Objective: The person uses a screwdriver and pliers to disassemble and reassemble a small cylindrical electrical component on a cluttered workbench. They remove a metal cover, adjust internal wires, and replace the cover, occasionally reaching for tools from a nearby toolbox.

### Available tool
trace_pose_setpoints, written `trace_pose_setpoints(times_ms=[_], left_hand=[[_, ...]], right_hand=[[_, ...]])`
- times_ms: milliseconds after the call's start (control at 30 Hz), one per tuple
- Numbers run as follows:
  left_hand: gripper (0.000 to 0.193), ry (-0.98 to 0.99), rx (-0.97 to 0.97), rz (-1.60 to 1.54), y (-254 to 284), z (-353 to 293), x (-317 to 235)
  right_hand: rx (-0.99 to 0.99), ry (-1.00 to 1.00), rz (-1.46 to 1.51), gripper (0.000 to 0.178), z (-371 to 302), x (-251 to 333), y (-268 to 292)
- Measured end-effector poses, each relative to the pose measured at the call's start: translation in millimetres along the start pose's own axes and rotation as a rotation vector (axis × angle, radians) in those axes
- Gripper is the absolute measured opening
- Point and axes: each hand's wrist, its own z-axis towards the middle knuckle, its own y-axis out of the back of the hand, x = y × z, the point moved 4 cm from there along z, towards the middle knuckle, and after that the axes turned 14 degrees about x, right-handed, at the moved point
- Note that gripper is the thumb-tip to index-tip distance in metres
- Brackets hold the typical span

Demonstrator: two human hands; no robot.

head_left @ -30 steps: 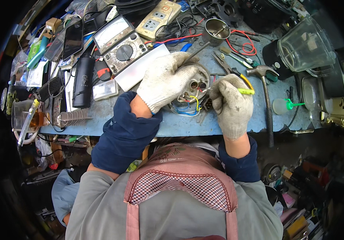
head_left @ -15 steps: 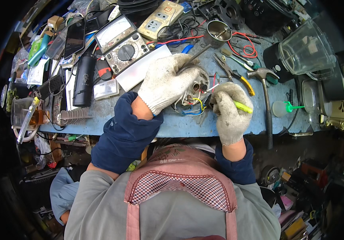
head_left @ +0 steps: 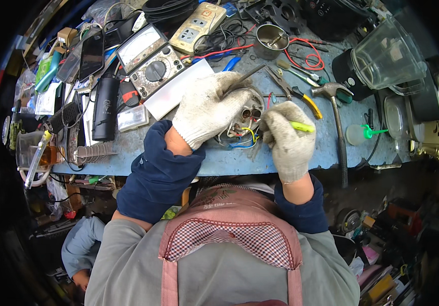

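My left hand point(head_left: 207, 108), in a soiled white knit glove, is closed round a round metal appliance part point(head_left: 252, 104) on the bench. Two short tubular openings show on that part, and yellow, blue and white wires point(head_left: 249, 136) hang from its near side. A dark metal rod point(head_left: 251, 74) sticks out past the left fingers; whether they grip it is unclear. Just right of the wires, my gloved right hand point(head_left: 292, 145) is closed on a slim tool with a yellow-green handle point(head_left: 301, 126). The tool's tip is hidden by the fingers.
Pliers point(head_left: 301, 97), a claw hammer point(head_left: 338, 122) and a green-capped bottle point(head_left: 359, 134) lie to the right. A metal cup point(head_left: 270, 43) stands beyond. An analog multimeter point(head_left: 156, 70), a white board point(head_left: 178, 92) and a power strip point(head_left: 199, 28) are at far left.
My right hand has shifted slightly left with the yellow-green tool, whose pale tip no longer shows. The left hand keeps its hold on the metal part. The whole view has shifted a little.
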Motion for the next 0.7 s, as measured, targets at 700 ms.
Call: trace_pose_setpoints(times_ms=[700], left_hand=[[0.026,0.039,0.012,-0.136,0,-1,8]], right_hand=[[0.114,0.016,-0.158,0.011,1,5,-3]])
